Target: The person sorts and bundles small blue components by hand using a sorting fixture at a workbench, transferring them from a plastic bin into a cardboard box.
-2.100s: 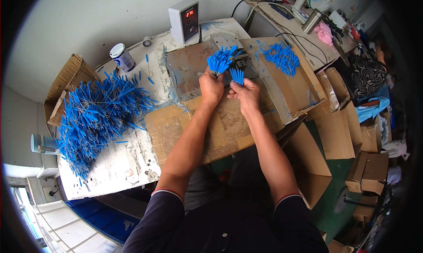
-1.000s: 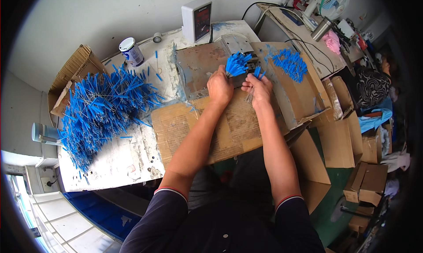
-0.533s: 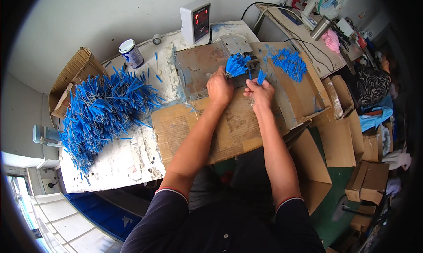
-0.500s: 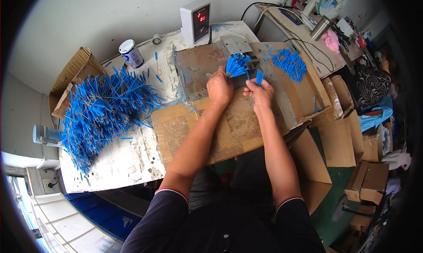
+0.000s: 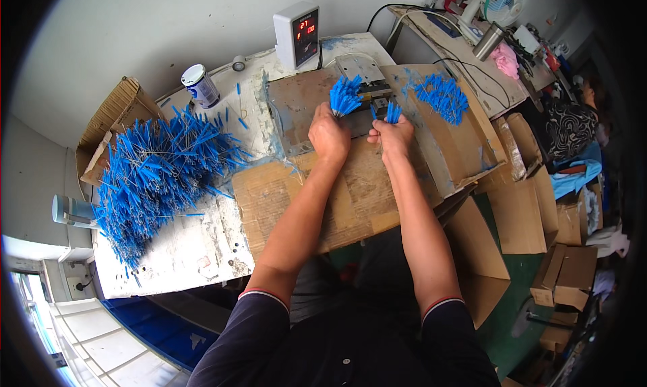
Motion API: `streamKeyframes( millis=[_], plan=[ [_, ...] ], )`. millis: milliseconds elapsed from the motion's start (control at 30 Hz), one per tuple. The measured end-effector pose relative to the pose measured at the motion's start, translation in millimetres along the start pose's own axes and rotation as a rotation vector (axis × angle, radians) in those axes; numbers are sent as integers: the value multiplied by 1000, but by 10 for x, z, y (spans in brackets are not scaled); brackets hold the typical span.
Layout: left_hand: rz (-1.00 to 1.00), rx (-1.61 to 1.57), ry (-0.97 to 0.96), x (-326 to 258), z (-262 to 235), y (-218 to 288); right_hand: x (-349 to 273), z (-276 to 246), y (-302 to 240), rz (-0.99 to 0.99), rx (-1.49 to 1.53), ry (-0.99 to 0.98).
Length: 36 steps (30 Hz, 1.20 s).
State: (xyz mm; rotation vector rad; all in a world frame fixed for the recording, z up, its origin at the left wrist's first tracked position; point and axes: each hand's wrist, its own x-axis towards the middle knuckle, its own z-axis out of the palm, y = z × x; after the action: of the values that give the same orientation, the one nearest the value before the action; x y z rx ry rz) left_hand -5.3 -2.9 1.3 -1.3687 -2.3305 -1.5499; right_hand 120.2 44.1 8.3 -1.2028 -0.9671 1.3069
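My left hand (image 5: 329, 137) is closed around the thin wire ends of a bunch of blue-tipped wire pieces (image 5: 345, 96), their blue ends fanning upward. Close beside it on the right, my right hand (image 5: 396, 136) grips a smaller bunch of the same pieces (image 5: 393, 112). A single blue-tipped piece (image 5: 374, 110) stands upright at its thumb and fingertips. Just beyond the right hand is a small metal fixture (image 5: 380, 104) on a metal machine (image 5: 367, 73); whether the single piece touches it I cannot tell. Both hands are over a brown worn plate (image 5: 303, 104).
A large heap of blue-tipped pieces (image 5: 162, 171) covers the table's left side, beside a cardboard box (image 5: 111, 117). A smaller pile (image 5: 442, 98) lies on cardboard at right. Behind stand a white can (image 5: 201, 87) and a display box (image 5: 296, 35). Flattened cardboard (image 5: 303, 205) covers the front edge.
My left hand and its bunch have moved a little left, away from the metal fixture. My right hand has shifted slightly left, still holding its pieces. The display's red digits have changed.
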Motion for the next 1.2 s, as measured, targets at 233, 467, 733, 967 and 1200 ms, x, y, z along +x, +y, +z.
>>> streamKeyframes(
  millis=[233, 467, 733, 967, 1200],
  plan=[
    [-68, -117, -27, 6, -30, 4, 88, 78, -7, -5, -15, 50],
    [-82, -130, -32, 5, -28, -10, 111, 95, 40, -24, 0, 55],
    [-12, -42, -79, 1, 9, -8, 79, 50, -7, 41, 98, 21],
    [76, 22, -166, -7, 17, -7, -59, -158, 3, 98, 258, -119],
    [66, 14, -176, -9, -10, 21, -196, -166, 36, 7, 23, -98]
  ],
)
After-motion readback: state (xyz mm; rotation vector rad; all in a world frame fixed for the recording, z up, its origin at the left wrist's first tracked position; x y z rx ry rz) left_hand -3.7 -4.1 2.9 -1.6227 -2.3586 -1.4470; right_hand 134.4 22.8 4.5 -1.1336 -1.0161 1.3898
